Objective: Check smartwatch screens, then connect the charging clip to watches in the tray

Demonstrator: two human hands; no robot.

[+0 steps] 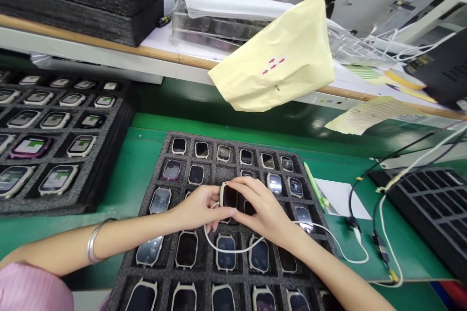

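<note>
A smartwatch body (229, 197) with a dark screen and pale frame, no strap, is held above the foam tray between both hands. My left hand (200, 206) closes on its left side, thumb along the lower edge. Fingers of my right hand (260, 206) grip its top and right side. A white cable (235, 251) loops from beneath my left fingers across the tray to the right; its end at the watch is hidden. The grey foam tray (164, 223) under my hands has rows of pockets holding similar watches, such as a purple-framed watch (171, 170).
Another foam tray (105, 165) of watches, screens lit, stands left. At right are a green pen (314, 185), white paper (343, 197), hanging cables (381, 223) and a black slotted tray (438, 204). A yellow paper bag (280, 58) overhangs the shelf edge; a person sits beyond.
</note>
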